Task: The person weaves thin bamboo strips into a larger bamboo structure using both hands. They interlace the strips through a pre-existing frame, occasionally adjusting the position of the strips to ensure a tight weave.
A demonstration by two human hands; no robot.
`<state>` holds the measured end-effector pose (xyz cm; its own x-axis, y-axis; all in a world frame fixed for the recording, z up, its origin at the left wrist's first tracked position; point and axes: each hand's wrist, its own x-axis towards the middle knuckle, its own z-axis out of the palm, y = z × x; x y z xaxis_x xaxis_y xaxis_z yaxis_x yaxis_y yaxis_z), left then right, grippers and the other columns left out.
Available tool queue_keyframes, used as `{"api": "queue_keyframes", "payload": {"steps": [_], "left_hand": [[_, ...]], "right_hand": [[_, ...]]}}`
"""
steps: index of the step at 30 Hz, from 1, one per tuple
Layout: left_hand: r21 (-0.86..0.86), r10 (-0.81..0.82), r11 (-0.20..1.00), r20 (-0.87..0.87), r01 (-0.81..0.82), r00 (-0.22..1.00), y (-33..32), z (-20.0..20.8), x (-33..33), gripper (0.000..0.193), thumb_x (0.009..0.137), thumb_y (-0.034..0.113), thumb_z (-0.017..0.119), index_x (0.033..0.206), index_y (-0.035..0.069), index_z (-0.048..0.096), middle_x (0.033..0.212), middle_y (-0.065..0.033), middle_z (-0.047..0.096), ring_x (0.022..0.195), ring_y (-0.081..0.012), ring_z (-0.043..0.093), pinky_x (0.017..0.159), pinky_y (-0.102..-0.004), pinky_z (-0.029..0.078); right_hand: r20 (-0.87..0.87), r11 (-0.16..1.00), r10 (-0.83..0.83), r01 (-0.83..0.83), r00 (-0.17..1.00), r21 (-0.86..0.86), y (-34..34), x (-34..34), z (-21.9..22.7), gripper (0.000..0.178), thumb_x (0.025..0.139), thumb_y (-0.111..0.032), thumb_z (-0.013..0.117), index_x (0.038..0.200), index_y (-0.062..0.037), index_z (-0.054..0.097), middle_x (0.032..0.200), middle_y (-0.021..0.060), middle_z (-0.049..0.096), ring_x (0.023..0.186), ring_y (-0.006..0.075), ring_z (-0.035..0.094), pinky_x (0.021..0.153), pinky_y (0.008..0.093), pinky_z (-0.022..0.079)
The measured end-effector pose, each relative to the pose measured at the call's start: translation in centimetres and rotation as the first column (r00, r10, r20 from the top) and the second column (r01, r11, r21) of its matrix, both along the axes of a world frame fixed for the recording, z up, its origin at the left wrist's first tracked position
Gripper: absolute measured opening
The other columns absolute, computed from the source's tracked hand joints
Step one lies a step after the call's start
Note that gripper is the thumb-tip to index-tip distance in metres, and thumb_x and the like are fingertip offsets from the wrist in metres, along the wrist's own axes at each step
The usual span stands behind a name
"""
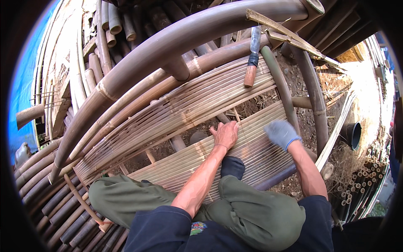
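My left hand [225,133] is bare and rests flat on the near edge of a mat of thin split bamboo slats [252,147], fingers spread over the slat ends. My right hand [280,133], in a blue-grey glove, presses palm-down on the same mat a little to the right. A second band of slats [184,105] lies just beyond a gap showing bare earth. A knife with a wooden handle [252,59] lies on the far slats, blade pointing away. Neither hand holds anything.
Thick bamboo poles [168,42] arch across the back, with stacked poles [50,197] at left. My knees in green trousers [252,210] are folded below. A black pipe [352,134] and bundled bamboo ends [369,176] sit at right. A blue tarp [23,92] hangs far left.
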<state>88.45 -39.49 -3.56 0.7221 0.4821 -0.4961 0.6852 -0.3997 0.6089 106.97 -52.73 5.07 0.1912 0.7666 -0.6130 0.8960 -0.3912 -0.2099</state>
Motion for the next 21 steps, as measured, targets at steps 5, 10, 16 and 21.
{"api": "queue_keyframes", "payload": {"steps": [5, 10, 16, 21], "left_hand": [[0.029, 0.01, 1.0, -0.008, -0.01, 1.0, 0.0, -0.4, 0.3, 0.026, 0.097, 0.035, 0.05, 0.105, 0.018, 0.068, 0.101, -0.0069, 0.07, 0.101, -0.0316, 0.057, 0.095, -0.0619, 0.027], [0.085, 0.068, 0.994, 0.085, -0.076, 0.994, 0.6, 0.1, 0.5, 0.022, 0.096, 0.032, 0.053, 0.098, 0.017, 0.068, 0.094, -0.0083, 0.069, 0.1, -0.0321, 0.057, 0.096, -0.0645, 0.027], [0.088, 0.109, 0.985, 0.353, -0.148, 0.929, 0.7, -0.2, -1.5, 0.015, 0.091, 0.019, 0.061, 0.101, 0.009, 0.065, 0.097, -0.0115, 0.064, 0.097, -0.0314, 0.057, 0.09, -0.0502, 0.04], [0.659, -0.1, 0.748, 0.219, -0.072, 0.971, 5.8, 1.2, -9.3, 0.03, 0.079, 0.002, 0.063, 0.109, 0.008, 0.059, 0.106, -0.0096, 0.054, 0.099, -0.0264, 0.052, 0.083, -0.0397, 0.045]], "right_hand": [[-0.225, 0.869, 0.04, 0.077, 0.973, 0.488, -0.3, -10.9, -1.5, 0.013, 0.086, -0.015, 0.055, 0.084, -0.0064, 0.065, 0.072, 0.0175, 0.063, 0.068, 0.0359, 0.064, 0.063, 0.0471, 0.052], [-0.101, 0.917, 0.048, -0.003, 0.994, 0.399, -7.5, -7.2, -2.2, 0.011, 0.083, -0.013, 0.057, 0.091, -0.0067, 0.061, 0.075, 0.0163, 0.062, 0.071, 0.0344, 0.063, 0.06, 0.0483, 0.049], [0.0, 0.934, 0.005, -0.005, 1.0, 0.358, -7.4, -6.9, -2.1, 0.01, 0.086, -0.014, 0.056, 0.09, -0.0069, 0.061, 0.077, 0.015, 0.062, 0.074, 0.0334, 0.065, 0.063, 0.0456, 0.053], [0.19, 0.759, -0.489, 0.308, 0.851, 0.574, -3.4, -5.4, -2.5, 0.017, 0.095, -0.02, 0.053, 0.1, -0.0084, 0.064, 0.091, 0.0129, 0.066, 0.075, 0.0312, 0.066, 0.064, 0.0431, 0.056]]}}
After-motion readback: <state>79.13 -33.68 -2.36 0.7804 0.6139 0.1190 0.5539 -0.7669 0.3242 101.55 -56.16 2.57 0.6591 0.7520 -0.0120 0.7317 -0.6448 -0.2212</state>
